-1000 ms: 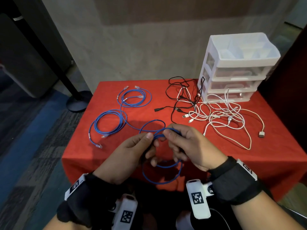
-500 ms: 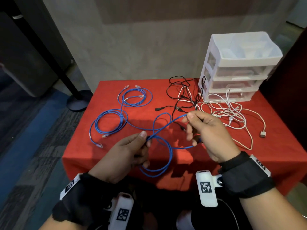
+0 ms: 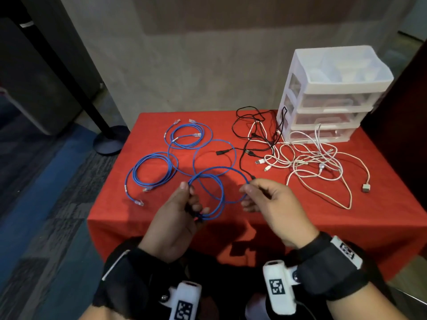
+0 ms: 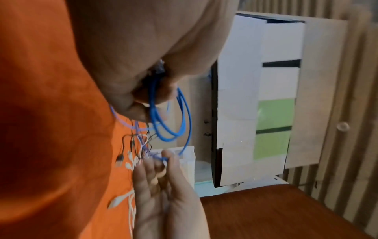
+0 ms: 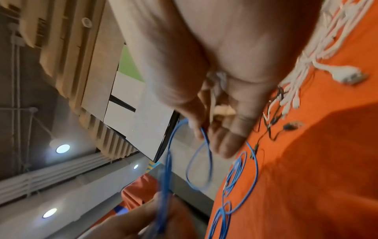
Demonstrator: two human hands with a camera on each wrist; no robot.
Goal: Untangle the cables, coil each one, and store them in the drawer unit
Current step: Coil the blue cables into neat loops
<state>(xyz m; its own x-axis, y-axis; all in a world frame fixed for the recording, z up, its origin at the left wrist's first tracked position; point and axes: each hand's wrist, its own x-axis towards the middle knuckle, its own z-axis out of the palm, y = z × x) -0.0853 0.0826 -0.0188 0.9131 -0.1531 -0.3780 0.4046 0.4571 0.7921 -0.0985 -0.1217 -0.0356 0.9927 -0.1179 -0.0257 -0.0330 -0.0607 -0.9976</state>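
Observation:
A blue cable (image 3: pixel 219 195) hangs in loops above the near edge of the red table (image 3: pixel 300 218). My left hand (image 3: pixel 182 204) grips the gathered loops (image 4: pixel 163 113) between thumb and curled fingers. My right hand (image 3: pixel 256 192) pinches the cable's free run (image 5: pixel 205 137) a little to the right. One more loop of it (image 3: pixel 215 155) trails over the cloth. A tangle of black cables (image 3: pixel 256 135) and white cables (image 3: pixel 312 162) lies at the right. Behind them the white drawer unit (image 3: pixel 332 95) stands with all drawers closed.
Two coiled blue cables lie on the left: one at the back (image 3: pixel 189 135), one nearer (image 3: pixel 152 174). A white plug (image 3: pixel 366 187) lies near the right edge. A black pole on a round base (image 3: pixel 111 139) stands on the floor left of the table.
My right hand has come down and back toward me with the cable, laying another loop toward the left hand. The left hand now holds more loops.

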